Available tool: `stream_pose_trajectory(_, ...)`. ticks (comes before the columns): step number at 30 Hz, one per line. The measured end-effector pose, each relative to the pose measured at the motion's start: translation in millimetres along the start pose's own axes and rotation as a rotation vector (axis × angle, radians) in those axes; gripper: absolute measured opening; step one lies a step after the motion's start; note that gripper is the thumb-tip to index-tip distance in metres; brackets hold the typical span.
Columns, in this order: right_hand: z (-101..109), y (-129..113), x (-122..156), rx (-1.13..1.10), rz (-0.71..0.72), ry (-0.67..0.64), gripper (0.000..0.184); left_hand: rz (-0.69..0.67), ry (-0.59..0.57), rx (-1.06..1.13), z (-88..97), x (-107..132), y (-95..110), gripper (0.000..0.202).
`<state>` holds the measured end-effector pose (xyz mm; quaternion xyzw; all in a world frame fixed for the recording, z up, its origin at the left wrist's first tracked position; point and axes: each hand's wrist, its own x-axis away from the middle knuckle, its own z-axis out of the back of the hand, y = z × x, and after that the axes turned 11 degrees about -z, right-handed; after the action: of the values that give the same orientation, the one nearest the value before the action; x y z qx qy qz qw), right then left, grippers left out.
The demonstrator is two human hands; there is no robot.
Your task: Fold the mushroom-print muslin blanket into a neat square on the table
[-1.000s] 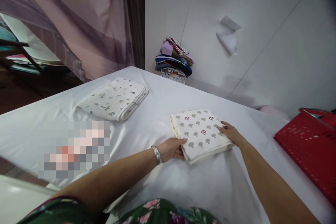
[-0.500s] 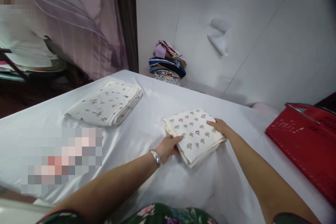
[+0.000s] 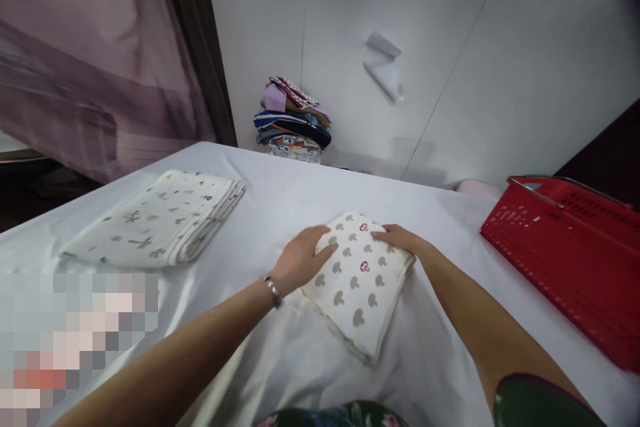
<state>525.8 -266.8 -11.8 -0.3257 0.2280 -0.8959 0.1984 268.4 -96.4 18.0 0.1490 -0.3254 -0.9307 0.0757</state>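
A folded cream cloth printed with grey and red mushrooms lies on the white sheet in front of me. My left hand, with a metal bracelet at the wrist, rests flat on the cloth's left corner with its fingers stretched out. My right hand lies flat on the cloth's far right edge, fingers extended. Neither hand grips the fabric.
A second folded cloth with grey prints lies to the left on the sheet. A red plastic basket stands at the right. A pile of coloured clothes sits against the white wall behind. A purple curtain hangs at the left.
My left hand has moved from the cloth's near left edge up onto its top. The mushroom cloth has turned and now points towards me. The view has swung to the right.
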Motion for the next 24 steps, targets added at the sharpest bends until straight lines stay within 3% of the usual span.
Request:
stream_pose_trajectory(3,-4,1,-1,0.091,0.080,0.066,0.053,-0.096,-0.056,-0.263,-27.6,-15,-31,0.054)
stream_pose_trajectory(7,-2,-3,-4,0.136,0.082,0.074,0.057,-0.074,-0.114,-0.302,-45.8,-16,-52,0.063)
stream_pose_trajectory(9,0,-7,-8,0.090,0.036,0.042,0.064,-0.011,-0.127,-0.232,-40.2,-19,-51,0.063)
stream_pose_trajectory(12,0,-14,-14,0.025,-0.020,-0.005,0.073,0.209,-0.129,-0.050,-25.4,-34,-46,0.070)
stream_pose_trajectory(15,-3,-20,-16,-0.010,-0.014,-0.007,0.070,0.383,-0.217,0.066,-14.6,-50,-43,0.076)
stream_pose_trajectory(18,-5,-30,-15,-0.065,0.025,0.000,0.066,0.351,-0.266,0.064,-4.2,-58,-43,0.064)
stream_pose_trajectory(21,-7,-49,-17,-0.109,0.089,0.031,0.068,0.277,-0.168,-0.009,15.3,-57,-52,0.061)
stream_pose_trajectory(24,-12,-67,-26,-0.061,0.156,0.045,0.065,0.302,-0.116,-0.129,37.9,-54,-72,0.061)
